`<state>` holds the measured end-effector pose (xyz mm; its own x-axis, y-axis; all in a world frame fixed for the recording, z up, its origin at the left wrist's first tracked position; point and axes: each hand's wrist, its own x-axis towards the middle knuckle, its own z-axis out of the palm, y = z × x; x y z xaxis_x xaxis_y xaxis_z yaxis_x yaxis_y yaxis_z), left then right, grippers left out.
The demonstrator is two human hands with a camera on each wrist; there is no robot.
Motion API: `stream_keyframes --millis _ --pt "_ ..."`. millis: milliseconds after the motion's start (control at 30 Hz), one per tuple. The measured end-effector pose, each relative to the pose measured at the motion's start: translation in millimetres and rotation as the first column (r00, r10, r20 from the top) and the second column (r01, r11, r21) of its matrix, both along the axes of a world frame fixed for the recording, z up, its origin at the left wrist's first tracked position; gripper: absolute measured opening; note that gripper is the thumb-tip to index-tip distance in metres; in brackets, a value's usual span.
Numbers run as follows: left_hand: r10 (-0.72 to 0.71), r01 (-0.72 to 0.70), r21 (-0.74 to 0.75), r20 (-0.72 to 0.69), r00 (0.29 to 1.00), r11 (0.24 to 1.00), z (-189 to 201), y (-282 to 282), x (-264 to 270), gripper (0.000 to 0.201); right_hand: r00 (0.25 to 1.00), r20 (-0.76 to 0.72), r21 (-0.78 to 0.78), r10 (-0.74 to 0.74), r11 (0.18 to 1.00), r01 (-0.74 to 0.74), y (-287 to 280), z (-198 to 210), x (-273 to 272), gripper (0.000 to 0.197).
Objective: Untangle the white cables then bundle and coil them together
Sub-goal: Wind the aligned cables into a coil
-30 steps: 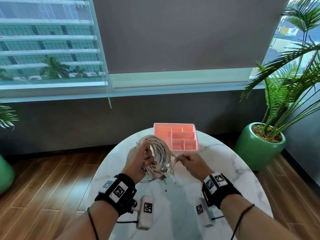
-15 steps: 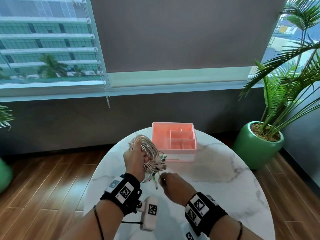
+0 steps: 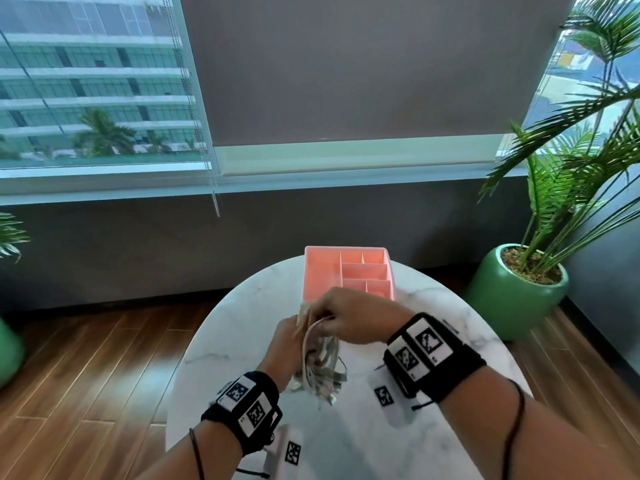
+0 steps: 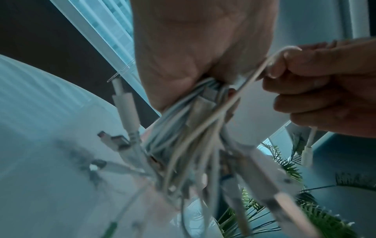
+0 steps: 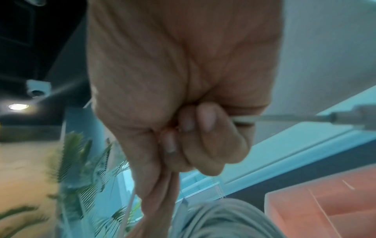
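A bundle of white cables (image 3: 320, 368) hangs above the marble table (image 3: 450, 341), its plug ends fanning downward. My left hand (image 3: 289, 336) grips the bundle near its top; in the left wrist view the cables (image 4: 183, 128) run out from under my palm with several connectors dangling. My right hand (image 3: 341, 315) reaches over the top of the bundle and pinches one loose white cable (image 4: 254, 75). In the right wrist view that cable (image 5: 284, 118) leaves my curled fingers (image 5: 203, 136) to the right, and the coil (image 5: 219, 219) sits below.
A pink divided organiser tray (image 3: 318, 271) stands on the table just behind my hands. A green pot with a palm plant (image 3: 516, 292) is on the floor to the right. A window sill and a grey blind lie beyond.
My right hand rose from below the bundle and crossed over its top, pulling a cable with it. The left hand lowered the bundle, so the plug ends now hang down.
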<state>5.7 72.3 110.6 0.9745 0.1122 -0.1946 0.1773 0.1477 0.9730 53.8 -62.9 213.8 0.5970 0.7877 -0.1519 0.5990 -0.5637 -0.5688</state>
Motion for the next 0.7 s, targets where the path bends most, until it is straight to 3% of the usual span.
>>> stream_keyframes --millis 200,333,400,533,700 --pt "-0.183 0.142 -0.310 -0.110 0.977 0.940 6 -1 -6 0.069 0.962 -0.193 0.212 -0.193 0.949 0.233 -16 -16 32 0.005" --pt "-0.258 0.225 -0.347 -0.049 0.965 0.910 13 4 -2 0.037 0.896 -0.335 0.409 -0.293 0.811 0.418 -29 -38 32 0.011" --pt "-0.239 0.206 -0.365 -0.048 0.970 0.908 13 5 1 0.036 0.848 -0.424 0.446 -0.318 0.742 0.501 -31 -50 26 0.018" --pt "-0.212 0.156 -0.442 -0.080 0.974 0.883 10 7 2 0.027 0.821 -0.463 0.472 -0.333 0.692 0.547 -31 -71 21 0.028" --pt "-0.201 0.136 -0.516 -0.072 0.977 0.846 14 4 2 0.031 0.847 -0.448 0.471 -0.287 0.729 0.497 -31 -91 14 0.034"
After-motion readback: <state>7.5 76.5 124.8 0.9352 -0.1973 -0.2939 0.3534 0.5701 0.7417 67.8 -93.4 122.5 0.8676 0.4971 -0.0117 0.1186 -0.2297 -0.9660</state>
